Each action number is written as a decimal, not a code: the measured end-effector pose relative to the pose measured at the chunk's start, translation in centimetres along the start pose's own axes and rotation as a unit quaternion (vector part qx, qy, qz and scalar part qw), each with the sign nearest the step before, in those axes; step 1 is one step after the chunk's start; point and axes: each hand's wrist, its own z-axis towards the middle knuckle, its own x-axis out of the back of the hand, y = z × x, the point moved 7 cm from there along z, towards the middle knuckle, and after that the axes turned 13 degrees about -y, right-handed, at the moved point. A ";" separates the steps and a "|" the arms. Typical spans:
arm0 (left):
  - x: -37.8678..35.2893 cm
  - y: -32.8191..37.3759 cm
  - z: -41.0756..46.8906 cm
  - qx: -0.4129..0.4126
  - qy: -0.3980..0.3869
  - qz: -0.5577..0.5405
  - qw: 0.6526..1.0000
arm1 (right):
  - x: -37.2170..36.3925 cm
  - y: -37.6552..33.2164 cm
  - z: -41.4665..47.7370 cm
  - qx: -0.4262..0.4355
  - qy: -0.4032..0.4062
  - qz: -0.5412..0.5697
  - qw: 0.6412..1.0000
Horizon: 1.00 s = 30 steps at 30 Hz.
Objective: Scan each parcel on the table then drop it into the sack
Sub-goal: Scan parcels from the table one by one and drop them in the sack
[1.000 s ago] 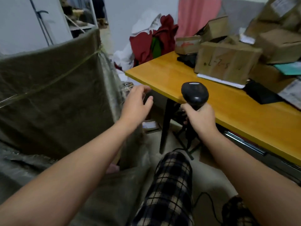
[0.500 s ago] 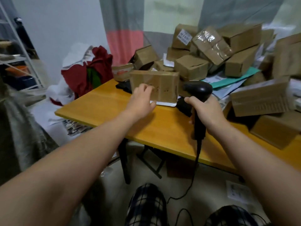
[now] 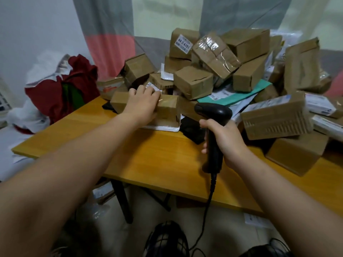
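Note:
A long brown cardboard parcel [image 3: 168, 108] lies at the near left of a heap of parcels [image 3: 219, 58] on the wooden table [image 3: 159, 160]. My left hand [image 3: 143, 102] lies over the parcel's top, fingers curled over its far edge. My right hand [image 3: 225, 140] grips the handle of a black barcode scanner [image 3: 213, 112], held upright over the table with its head turned toward the parcel. The scanner's cable [image 3: 206, 210] hangs down off the table's front edge. The sack is out of view.
A corrugated box [image 3: 274, 119] and a plain box [image 3: 295, 154] lie at the right. Flat envelopes, one teal [image 3: 241, 91], sit under the heap. A red and white cloth bundle [image 3: 61, 89] lies left of the table. Bare tabletop stretches in front.
My view swung from the green sack on the left to the table. My left hand travelled from the sack to the long parcel and now rests on top of it. The scanner stays in my right hand.

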 end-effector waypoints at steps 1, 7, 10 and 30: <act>0.3 0.0 -1.6 -0.011 0.025 -0.001 1.000 | -0.2 0.2 -0.4 -0.003 -0.010 -0.005 1.000; -1.3 2.4 -12.4 -0.120 0.091 -0.034 0.988 | -1.6 0.8 -3.2 0.018 -0.047 -0.029 0.998; -3.3 3.4 -15.1 -0.145 0.001 -0.081 0.986 | -2.6 1.5 -4.0 0.017 -0.054 -0.047 0.997; -7.0 -1.4 -13.9 0.229 -0.102 -0.544 0.801 | -3.7 2.9 -3.7 -0.080 -0.062 0.016 0.995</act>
